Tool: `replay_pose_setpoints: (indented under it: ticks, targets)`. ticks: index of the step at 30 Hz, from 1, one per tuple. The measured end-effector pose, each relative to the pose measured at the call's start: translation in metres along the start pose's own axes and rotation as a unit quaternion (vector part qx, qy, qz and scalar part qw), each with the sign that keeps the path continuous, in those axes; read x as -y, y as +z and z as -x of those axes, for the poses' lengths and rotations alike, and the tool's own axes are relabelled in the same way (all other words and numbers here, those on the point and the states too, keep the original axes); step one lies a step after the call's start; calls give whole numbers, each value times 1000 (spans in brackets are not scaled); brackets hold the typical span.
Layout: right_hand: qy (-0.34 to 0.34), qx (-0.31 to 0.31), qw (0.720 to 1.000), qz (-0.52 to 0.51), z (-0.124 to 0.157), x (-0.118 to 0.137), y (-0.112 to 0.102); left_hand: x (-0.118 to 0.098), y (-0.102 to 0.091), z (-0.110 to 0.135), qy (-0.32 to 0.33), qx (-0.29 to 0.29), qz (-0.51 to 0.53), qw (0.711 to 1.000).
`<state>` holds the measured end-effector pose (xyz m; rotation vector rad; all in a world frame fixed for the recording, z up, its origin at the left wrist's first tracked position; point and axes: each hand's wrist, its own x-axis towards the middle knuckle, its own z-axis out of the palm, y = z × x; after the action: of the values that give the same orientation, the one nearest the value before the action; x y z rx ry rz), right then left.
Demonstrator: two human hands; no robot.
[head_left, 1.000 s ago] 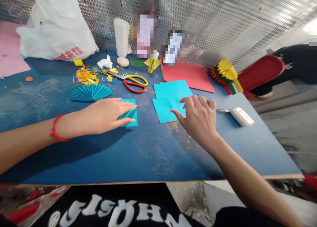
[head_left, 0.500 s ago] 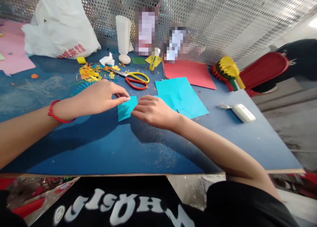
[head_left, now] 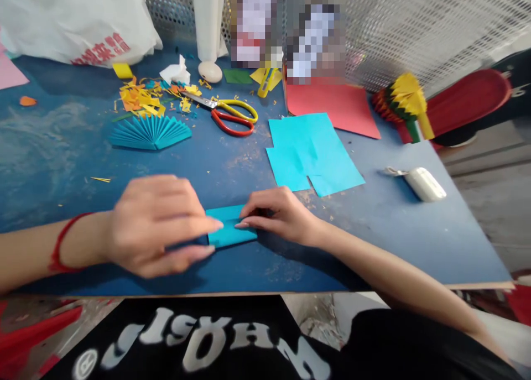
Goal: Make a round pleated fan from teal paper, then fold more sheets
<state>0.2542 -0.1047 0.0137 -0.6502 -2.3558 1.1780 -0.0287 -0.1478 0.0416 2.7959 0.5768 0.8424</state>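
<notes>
A small turquoise paper piece (head_left: 230, 232) lies near the front edge of the blue table (head_left: 232, 269). My left hand (head_left: 160, 225) rests on its left part, fingers stretched flat over it. My right hand (head_left: 277, 214) presses its right end with fingers held together and curled down. A larger turquoise sheet (head_left: 311, 153) lies beyond my right hand. A pleated turquoise paper fan (head_left: 149, 132) sits beyond my left hand.
Scissors (head_left: 230, 114) with red and yellow handles lie farther back, by yellow and orange paper scraps (head_left: 139, 99). A red sheet (head_left: 336, 103), a folded yellow, red and green paper shape (head_left: 404, 100), a white oblong object (head_left: 423, 182) and a white plastic bag (head_left: 74, 17) stand around. A perforated metal screen backs the table.
Both hands have brought the small turquoise piece toward the table's front edge and now press it flat. My right hand left the larger sheet earlier. The camera has tilted down.
</notes>
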Motion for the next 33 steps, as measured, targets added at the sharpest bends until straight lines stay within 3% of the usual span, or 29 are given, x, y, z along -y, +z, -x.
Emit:
replay_pose_setpoints:
  ticks: [2, 4, 9, 20, 33]
  targets:
    - [24, -27, 999, -14, -6, -6, 2, -15, 18, 5, 28, 35, 11, 999]
    - [39, -50, 998, -7, -9, -8, 4, -30, 35, 7, 25, 117, 22, 993]
    - [47, -101, 993, 38, -6, -7, 10, -50, 56, 7, -50, 195, 4, 979]
    - [27, -111, 990, 79, -8, -8, 9, -49, 51, 0, -59, 204, -14, 977]
    - [48, -102, 991, 77, -7, -8, 7, -51, 55, 4, -71, 195, -11, 978]
